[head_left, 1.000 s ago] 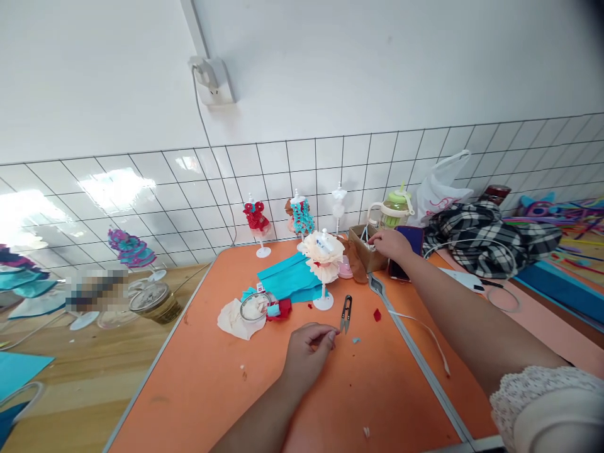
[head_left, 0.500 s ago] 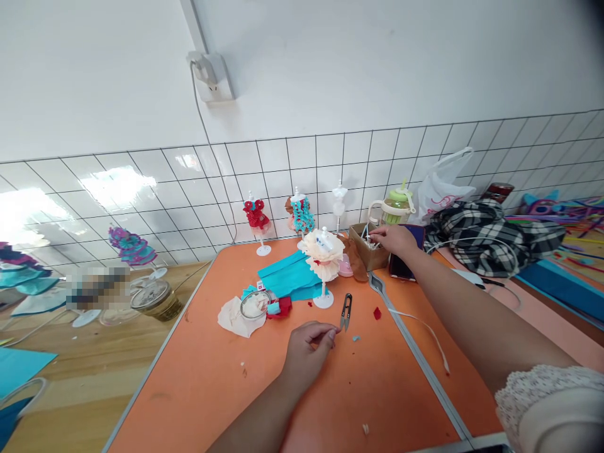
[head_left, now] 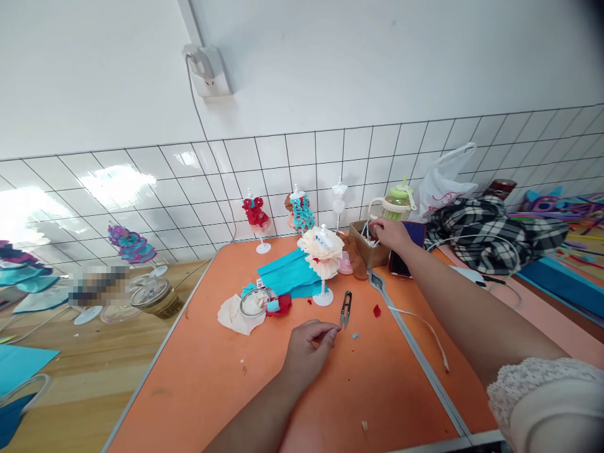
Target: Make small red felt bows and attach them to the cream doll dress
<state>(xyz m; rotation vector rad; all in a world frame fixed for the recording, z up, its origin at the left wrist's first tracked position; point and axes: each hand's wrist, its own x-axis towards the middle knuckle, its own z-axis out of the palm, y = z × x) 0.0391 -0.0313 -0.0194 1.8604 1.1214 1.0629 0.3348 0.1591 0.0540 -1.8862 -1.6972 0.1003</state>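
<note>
My left hand rests on the orange table, thumb and forefinger pinched together; whatever is between the tips is too small to make out. Just beyond those fingertips lie black-handled thread snips. My right hand reaches over a small cardboard box, its fingers bent together and dipping inside among white bits, tips partly hidden. Near the middle stands a small white dress form wearing a ruffled cream dress. Behind it lies turquoise fabric. A metal ring sits on cream cloth beside red scraps.
Dressed mini forms in red and turquoise, plus a bare form, stand by the tiled wall. A green-lidded bottle, dark phone, plastic bag and checked cloth are right. A lidded cup stands left.
My right hand has shifted slightly up and left, its fingers lower in the cardboard box. My left hand holds nearly the same pinch and place. The view has tilted slightly.
</note>
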